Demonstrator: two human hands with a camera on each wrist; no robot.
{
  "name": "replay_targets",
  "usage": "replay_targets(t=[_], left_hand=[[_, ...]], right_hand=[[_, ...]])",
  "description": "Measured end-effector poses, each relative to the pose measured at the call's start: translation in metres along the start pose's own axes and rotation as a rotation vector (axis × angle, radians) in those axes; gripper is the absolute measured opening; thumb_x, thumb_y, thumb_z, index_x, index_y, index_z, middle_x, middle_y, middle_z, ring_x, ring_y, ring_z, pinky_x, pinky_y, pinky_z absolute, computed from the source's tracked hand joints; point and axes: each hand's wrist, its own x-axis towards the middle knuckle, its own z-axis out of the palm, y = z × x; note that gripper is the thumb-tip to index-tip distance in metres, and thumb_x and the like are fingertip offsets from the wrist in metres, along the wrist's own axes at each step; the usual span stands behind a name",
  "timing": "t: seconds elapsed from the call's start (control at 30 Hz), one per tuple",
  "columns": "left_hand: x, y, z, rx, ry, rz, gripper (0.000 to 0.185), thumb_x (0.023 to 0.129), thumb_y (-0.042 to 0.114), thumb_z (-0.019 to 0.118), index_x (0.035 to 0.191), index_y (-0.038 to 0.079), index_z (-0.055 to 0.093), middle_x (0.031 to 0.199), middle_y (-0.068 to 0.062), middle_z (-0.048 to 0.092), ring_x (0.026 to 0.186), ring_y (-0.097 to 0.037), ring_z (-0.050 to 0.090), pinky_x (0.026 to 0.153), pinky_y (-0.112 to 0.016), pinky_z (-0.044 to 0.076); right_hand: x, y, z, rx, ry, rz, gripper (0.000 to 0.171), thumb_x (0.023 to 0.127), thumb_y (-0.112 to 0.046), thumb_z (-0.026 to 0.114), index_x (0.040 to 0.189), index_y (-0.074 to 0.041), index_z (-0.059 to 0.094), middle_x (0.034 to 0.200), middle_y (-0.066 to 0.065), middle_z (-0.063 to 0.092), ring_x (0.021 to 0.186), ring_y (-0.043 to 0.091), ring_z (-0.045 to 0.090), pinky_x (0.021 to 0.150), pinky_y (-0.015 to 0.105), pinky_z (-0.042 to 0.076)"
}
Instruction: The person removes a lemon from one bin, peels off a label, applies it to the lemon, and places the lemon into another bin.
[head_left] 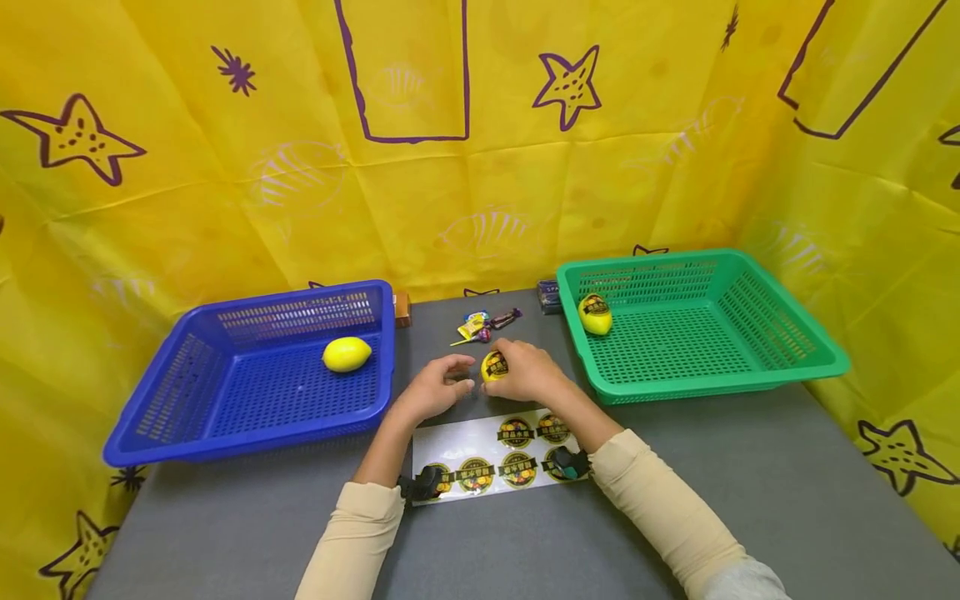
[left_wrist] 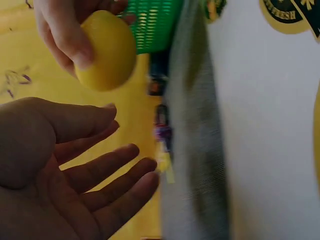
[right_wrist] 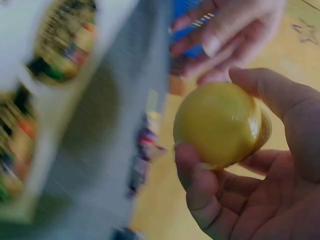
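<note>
Right hand (head_left: 525,371) grips a stickered lemon (head_left: 493,365) just above the counter (head_left: 750,483), btwn blue basket (head_left: 247,392) & green basket (head_left: 705,333). Left hand (head_left: 438,387) beside it, fingers relaxed, holding nothing.

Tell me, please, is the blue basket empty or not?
Not empty: one yellow lemon lies inside the blue basket.

Head view looks down; 2 wrist views (close) share the lemon (right_wrist: 218,125).

I see a grey table (head_left: 750,492) carrying a blue basket (head_left: 150,417) at left and a green basket (head_left: 817,354) at right. Between them lie a white sticker sheet (head_left: 450,454) near me and a few wrapped sweets (head_left: 487,323) farther back.
</note>
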Motion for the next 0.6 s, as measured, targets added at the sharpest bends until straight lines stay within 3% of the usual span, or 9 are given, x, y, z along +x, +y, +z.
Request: replay_targets(t=[0.13,0.23,0.3,0.37,0.43,0.6], left_hand=[[-0.024,0.023,-0.011,0.277,0.144,0.138,0.033,0.096,0.013,0.067,0.129,0.01,0.066,0.13,-0.013,0.064,0.115,-0.034,0.062,0.095,-0.051,0.049],[-0.039,0.036,-0.019,0.38,0.257,0.254,0.028,0.095,0.01,0.068,0.123,0.011,0.07,0.126,-0.012,0.066,0.118,-0.034,0.059,0.099,-0.052,0.046],[-0.044,0.039,-0.026,0.436,0.323,0.296,0.027,0.094,0.008,0.068,0.12,0.009,0.071,0.124,-0.012,0.067,0.123,-0.035,0.056,0.103,-0.054,0.042],[-0.048,0.037,-0.035,0.493,0.381,0.3,0.027,0.093,0.006,0.069,0.12,0.007,0.071,0.123,-0.014,0.067,0.125,-0.038,0.053,0.106,-0.055,0.038],[-0.051,0.032,-0.044,0.531,0.41,0.264,0.03,0.092,0.007,0.069,0.122,0.005,0.07,0.125,-0.016,0.066,0.127,-0.04,0.051,0.108,-0.055,0.036],[-0.057,0.018,-0.054,0.554,0.411,0.173,0.036,0.093,0.008,0.068,0.128,0.003,0.065,0.135,-0.019,0.058,0.126,-0.041,0.051,0.107,-0.056,0.037]], right_hand=[[-0.013,-0.002,-0.04,0.056,0.073,-0.047,0.065,0.082,-0.043,0.079,0.132,-0.008,0.059,0.095,0.005,0.064,0.08,0.023,0.059,0.071,0.04,0.048],[-0.02,0.002,-0.069,0.08,0.119,-0.06,0.067,0.085,-0.04,0.078,0.137,-0.006,0.055,0.101,0.008,0.063,0.084,0.024,0.057,0.074,0.041,0.047],[-0.022,0.007,-0.084,0.079,0.143,-0.05,0.065,0.086,-0.038,0.076,0.138,-0.006,0.054,0.105,0.01,0.062,0.089,0.026,0.057,0.076,0.043,0.046],[-0.023,0.017,-0.099,0.068,0.161,-0.01,0.064,0.088,-0.036,0.074,0.14,-0.006,0.052,0.111,0.013,0.062,0.094,0.03,0.056,0.078,0.046,0.046],[-0.023,0.03,-0.113,0.059,0.163,0.036,0.063,0.089,-0.033,0.072,0.141,-0.005,0.05,0.114,0.017,0.061,0.097,0.033,0.056,0.079,0.048,0.045],[-0.015,0.07,-0.138,0.031,0.12,0.164,0.061,0.09,-0.029,0.067,0.14,0.0,0.045,0.113,0.022,0.059,0.09,0.035,0.058,0.076,0.048,0.049]])
